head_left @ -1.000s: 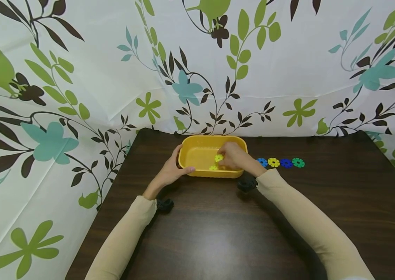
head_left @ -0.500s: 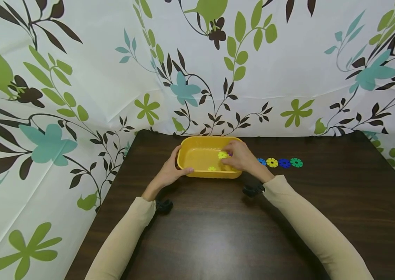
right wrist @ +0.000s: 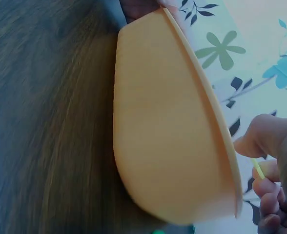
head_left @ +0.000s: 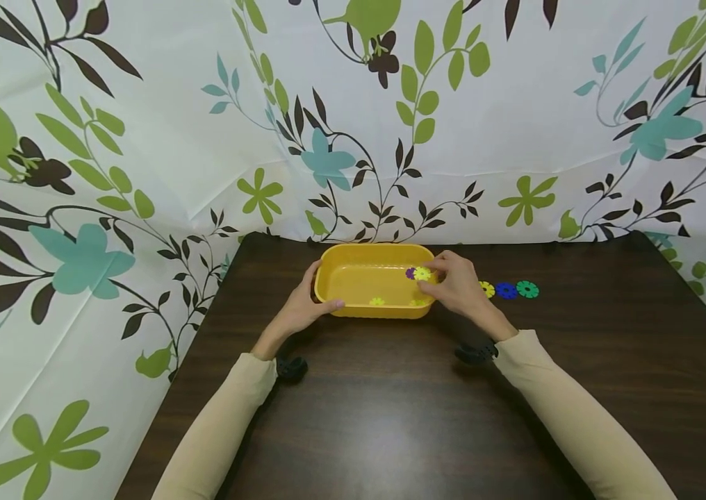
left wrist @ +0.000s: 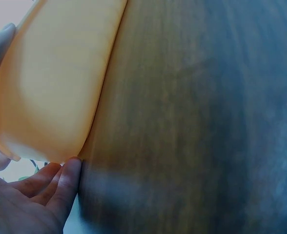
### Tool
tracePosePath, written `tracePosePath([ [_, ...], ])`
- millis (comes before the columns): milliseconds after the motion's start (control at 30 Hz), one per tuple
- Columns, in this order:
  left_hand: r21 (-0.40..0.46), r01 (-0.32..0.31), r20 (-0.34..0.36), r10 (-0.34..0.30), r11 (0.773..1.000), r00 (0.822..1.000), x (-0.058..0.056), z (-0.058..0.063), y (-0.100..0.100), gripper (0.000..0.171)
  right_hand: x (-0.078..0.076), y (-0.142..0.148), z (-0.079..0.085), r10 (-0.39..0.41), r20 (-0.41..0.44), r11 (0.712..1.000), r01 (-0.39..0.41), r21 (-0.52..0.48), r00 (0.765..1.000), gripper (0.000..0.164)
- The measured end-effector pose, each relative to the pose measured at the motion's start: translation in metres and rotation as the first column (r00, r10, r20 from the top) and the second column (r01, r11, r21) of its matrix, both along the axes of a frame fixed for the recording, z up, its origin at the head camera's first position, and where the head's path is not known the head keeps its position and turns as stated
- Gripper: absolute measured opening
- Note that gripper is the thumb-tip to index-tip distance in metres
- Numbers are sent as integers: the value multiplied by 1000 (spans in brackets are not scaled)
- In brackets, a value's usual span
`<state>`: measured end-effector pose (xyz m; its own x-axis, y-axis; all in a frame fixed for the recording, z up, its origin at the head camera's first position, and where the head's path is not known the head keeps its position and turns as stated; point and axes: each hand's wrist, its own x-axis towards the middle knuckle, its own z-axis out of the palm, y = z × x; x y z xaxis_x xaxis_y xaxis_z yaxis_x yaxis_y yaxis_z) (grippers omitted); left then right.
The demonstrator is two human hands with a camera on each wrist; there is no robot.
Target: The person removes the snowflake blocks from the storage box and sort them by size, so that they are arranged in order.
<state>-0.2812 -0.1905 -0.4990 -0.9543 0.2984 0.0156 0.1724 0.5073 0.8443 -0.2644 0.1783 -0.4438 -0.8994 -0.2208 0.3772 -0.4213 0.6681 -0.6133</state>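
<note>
We judge yellow disc (head_left: 422,273) light, stiff, apt to slip; take hold by opposite edges. Disc: bright, petal-edged, just right of frame centre, at right end of yellow tray (head_left: 353,283). Right hand (head_left: 461,285) pinches disc; left hand (head_left: 300,305) grips tray's left end. Purple disc (head_left: 410,273) adjoins; whether held, we cannot tell.
</note>
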Motion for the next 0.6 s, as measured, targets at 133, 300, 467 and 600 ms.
tracePosePath([
  [133,-13,-10,2,10,1000,1000,4,5,3,122,6,17,-3,-50,-12,998,49,-26,999,34],
  [300,-9,-11,33,11,1000,999,11,16,8,118,13,43,-6,-114,-47,993,113,-34,992,34],
  [467,-6,-13,46,13,1000,999,9,14,6,117,20,71,-11,-163,-70,986,162,-27,984,33],
  [600,-6,-15,41,15,1000,999,8,12,6,118,26,93,-16,-192,-70,981,192,-7,979,34],
])
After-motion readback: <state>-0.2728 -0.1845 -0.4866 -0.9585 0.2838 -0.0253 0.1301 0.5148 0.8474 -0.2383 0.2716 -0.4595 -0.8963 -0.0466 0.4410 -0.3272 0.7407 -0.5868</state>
